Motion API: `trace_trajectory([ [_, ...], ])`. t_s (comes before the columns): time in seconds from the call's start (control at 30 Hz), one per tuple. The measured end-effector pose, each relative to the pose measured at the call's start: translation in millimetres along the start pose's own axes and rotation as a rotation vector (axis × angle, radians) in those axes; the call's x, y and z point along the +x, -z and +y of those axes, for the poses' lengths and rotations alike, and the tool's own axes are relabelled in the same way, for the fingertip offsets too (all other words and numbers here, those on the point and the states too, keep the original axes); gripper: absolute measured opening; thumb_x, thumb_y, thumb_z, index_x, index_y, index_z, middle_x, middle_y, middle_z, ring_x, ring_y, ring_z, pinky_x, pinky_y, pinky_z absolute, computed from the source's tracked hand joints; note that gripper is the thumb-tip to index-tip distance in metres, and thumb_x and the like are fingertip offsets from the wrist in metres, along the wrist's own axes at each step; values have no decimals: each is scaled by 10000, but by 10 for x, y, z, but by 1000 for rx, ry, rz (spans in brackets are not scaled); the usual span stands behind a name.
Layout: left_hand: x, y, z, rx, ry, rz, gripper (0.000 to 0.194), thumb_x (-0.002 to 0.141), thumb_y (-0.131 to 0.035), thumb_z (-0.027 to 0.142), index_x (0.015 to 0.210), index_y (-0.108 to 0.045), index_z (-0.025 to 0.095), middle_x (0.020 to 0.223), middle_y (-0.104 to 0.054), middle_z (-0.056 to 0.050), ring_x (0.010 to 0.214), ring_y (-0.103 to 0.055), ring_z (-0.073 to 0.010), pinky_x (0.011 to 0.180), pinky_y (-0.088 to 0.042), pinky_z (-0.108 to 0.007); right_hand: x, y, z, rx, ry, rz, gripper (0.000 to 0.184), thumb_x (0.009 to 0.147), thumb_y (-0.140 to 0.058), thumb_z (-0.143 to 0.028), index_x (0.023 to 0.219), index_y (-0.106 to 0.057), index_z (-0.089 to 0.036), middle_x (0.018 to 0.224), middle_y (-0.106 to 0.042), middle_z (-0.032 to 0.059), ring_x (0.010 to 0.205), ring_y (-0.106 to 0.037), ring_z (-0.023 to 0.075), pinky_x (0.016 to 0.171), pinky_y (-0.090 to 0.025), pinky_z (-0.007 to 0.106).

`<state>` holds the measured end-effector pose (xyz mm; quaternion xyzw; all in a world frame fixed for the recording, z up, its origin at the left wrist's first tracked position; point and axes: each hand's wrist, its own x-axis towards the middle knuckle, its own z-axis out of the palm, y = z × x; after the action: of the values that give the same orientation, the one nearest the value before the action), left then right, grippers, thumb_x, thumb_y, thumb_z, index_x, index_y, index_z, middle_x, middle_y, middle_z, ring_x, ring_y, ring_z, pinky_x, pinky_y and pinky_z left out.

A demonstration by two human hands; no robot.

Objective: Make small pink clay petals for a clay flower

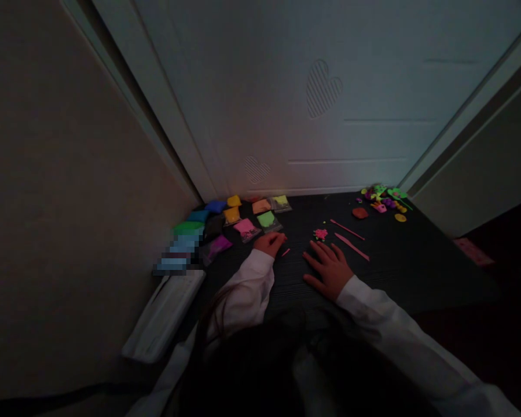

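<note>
While R hand (329,267) is spread palm-down over dark wood-grain tabletop (408,263), pink clay cluster (320,234) sits just beyond it; a fwd slide could squash it. L hand (269,244) curled nr thin pink strip (286,252), can't tell if pinching anything.

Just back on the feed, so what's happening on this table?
A person's two bare hands are at a dark table. The left hand is curled near a small pink strip; whether it holds anything is unclear. The right hand is spread, palm down, near a pink cluster. Two pink tools lie right of the cluster, colourful packets to the left.
</note>
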<state>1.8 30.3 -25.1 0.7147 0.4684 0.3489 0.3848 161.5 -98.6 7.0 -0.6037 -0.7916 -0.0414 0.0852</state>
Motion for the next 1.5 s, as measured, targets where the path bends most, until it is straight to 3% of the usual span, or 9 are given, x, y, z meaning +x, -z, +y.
trace_trajectory([
  [0.07,0,0,-2,-5,1,2,333,659,-395,430,679,-592,161,670,-610,-19,622,-543,-125,588,-415,-235,1,4,-2,-1,-21,6,525,714,-284,-512,1149,-339,-223,1266,-196,83,1136,-152,247,884,-68,453],
  [0.2,-3,0,5,-1,14,-3,338,660,-396,432,680,-593,159,650,-605,-20,606,-540,-125,573,-418,-235,-1,18,-7,22,82,-4,478,695,-329,-516,1114,-370,-291,1274,-182,50,1133,-161,250,876,-79,463],
  [0.37,-6,0,13,-19,17,-3,330,660,-402,425,681,-594,158,646,-606,-18,604,-539,-123,573,-417,-231,-1,11,-3,7,2,19,502,702,-345,-489,1135,-357,-236,1258,-216,82,1125,-175,253,872,-100,461],
  [0.5,-4,-4,7,-16,4,-2,323,662,-404,416,677,-595,156,659,-608,-24,620,-542,-127,588,-418,-235,-4,5,-1,33,84,5,449,695,-349,-501,1102,-377,-314,1271,-189,38,1127,-175,252,871,-86,466],
  [0.8,-6,2,3,-2,1,-7,336,663,-395,425,683,-593,154,671,-607,-25,642,-542,-133,598,-419,-244,33,-90,70,71,-42,76,506,713,-352,-455,1137,-349,-178,1223,-280,98,1100,-229,227,872,-157,419],
  [1.0,-7,4,3,-5,8,-2,332,656,-402,430,679,-592,158,662,-604,-22,638,-539,-133,596,-418,-243,126,-131,120,153,-133,162,296,694,-429,-385,912,-523,-209,1043,-453,64,999,-337,211,814,-230,384],
  [1.27,-10,15,17,6,-1,1,325,659,-400,422,672,-593,161,651,-602,-16,620,-533,-127,581,-413,-235,236,-167,102,217,-150,187,187,704,-431,-334,763,-564,-217,945,-492,45,940,-377,195,778,-247,369],
  [1.5,-6,2,9,-31,10,2,308,651,-417,413,667,-588,157,657,-604,-22,609,-539,-128,580,-426,-240,234,-171,126,242,-134,169,160,707,-435,-298,786,-561,-239,954,-493,24,944,-380,177,787,-241,358],
])
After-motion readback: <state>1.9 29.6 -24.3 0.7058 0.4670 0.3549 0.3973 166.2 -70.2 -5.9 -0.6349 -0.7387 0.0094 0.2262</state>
